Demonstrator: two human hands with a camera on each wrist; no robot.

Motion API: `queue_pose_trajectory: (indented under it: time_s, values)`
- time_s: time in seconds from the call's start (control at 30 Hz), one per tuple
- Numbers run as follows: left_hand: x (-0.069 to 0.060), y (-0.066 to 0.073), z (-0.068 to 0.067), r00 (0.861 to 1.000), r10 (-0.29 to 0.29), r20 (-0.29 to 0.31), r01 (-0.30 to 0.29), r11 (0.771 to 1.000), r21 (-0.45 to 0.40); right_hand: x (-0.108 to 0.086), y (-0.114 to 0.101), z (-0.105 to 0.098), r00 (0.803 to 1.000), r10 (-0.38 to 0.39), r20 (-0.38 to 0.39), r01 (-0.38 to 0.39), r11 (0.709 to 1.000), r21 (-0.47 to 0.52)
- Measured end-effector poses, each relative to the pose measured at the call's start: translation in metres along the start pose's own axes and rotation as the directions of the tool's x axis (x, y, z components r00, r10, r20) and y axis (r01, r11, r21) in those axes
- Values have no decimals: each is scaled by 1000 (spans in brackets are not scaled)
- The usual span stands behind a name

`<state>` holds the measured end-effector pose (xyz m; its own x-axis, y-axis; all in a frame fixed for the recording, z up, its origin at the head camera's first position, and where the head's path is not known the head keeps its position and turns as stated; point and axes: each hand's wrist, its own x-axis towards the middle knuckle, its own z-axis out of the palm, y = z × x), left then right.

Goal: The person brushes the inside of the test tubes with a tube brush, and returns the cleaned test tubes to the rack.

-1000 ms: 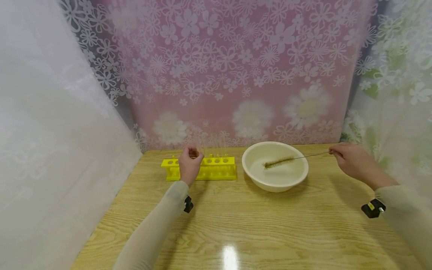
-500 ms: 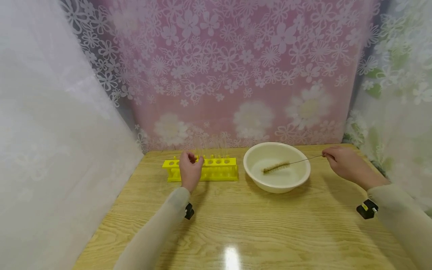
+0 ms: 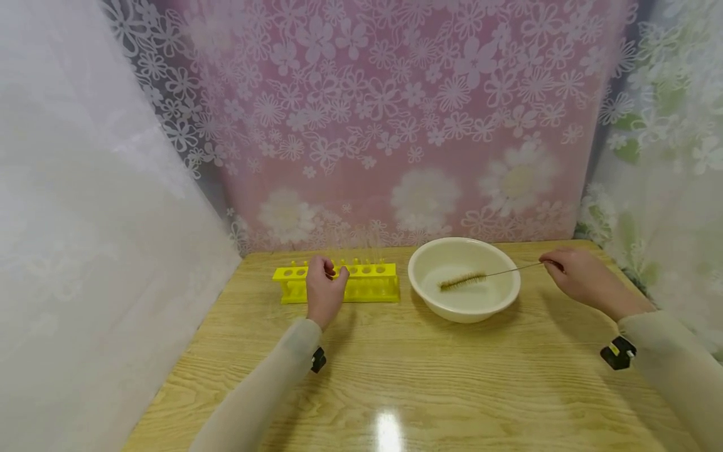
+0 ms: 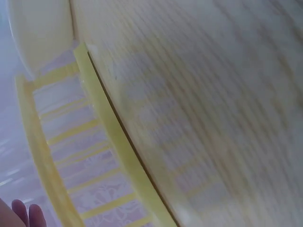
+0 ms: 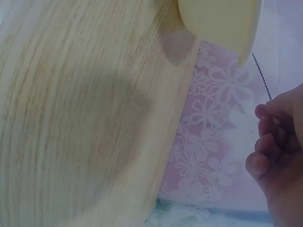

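Observation:
My left hand [image 3: 326,295] is at the yellow test tube rack [image 3: 369,292], in front of its top bar and hiding some holes. Its thumb and fingers are apart, and I see nothing between them. Several clear test tubes [image 3: 375,245] stand upright at the rack, faint against the curtain. On the right, my right hand [image 3: 584,282] pinches the twisted wire handle of a test tube brush [image 3: 463,280]. The bristles hang slanted over the inside of the cream bowl [image 3: 420,295]. In the right wrist view the brush's wire [image 5: 262,75] runs from the fingertips past the bowl rim.
The wooden table [image 3: 390,364] ends at the back against a pink flowered curtain [image 3: 361,125]. White sheeting [image 3: 113,251] hangs on the left, and a flowered curtain [image 3: 666,188] on the right. The bowl stands just right of the rack.
My left hand has come down at the rack and shifted slightly right, its thumb and fingers parting. My right hand has moved left with the brush, then nearly stopped.

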<state>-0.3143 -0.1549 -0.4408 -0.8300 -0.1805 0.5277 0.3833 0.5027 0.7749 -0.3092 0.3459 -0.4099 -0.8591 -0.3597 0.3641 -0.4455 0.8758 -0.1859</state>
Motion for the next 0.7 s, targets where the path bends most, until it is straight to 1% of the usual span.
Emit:
queue_pose_trajectory:
  time_s: [0.13,0.23,0.33,0.4,0.47,0.53,0.57,0.63,0.67,0.7]
  values:
    - [-2,5,3,998,66,22,-67,997,28,-3,-1,-2,999,24,21,-24,1000,2]
    - [-3,8,5,993,110,42,-112,991,66,-5,-1,-3,1000,30,1,-30,1000,-6]
    - [-5,11,5,983,170,75,-178,976,124,-8,0,-5,998,47,-51,-48,999,-10]
    - [-6,14,4,969,225,98,-239,956,172,-8,-1,-7,994,43,-104,-44,999,-10]
    - [-7,17,2,949,288,125,-310,926,217,-8,-3,-11,987,20,-162,-20,1000,-2]
    - [-7,22,0,921,355,162,-386,891,239,-6,-7,-15,978,-21,-206,21,1000,1]
    - [-6,25,-1,904,382,190,-421,871,254,-5,-10,-17,976,-38,-215,39,999,-1]
    - [-5,30,-3,867,423,261,-486,835,259,-4,-18,-22,974,-66,-215,68,998,2]
    - [-5,33,-4,849,433,304,-510,822,253,-3,-22,-25,976,-80,-205,81,997,-4]
    - [-5,36,-5,830,436,348,-528,815,239,-2,-26,-27,978,-89,-189,90,996,-4]
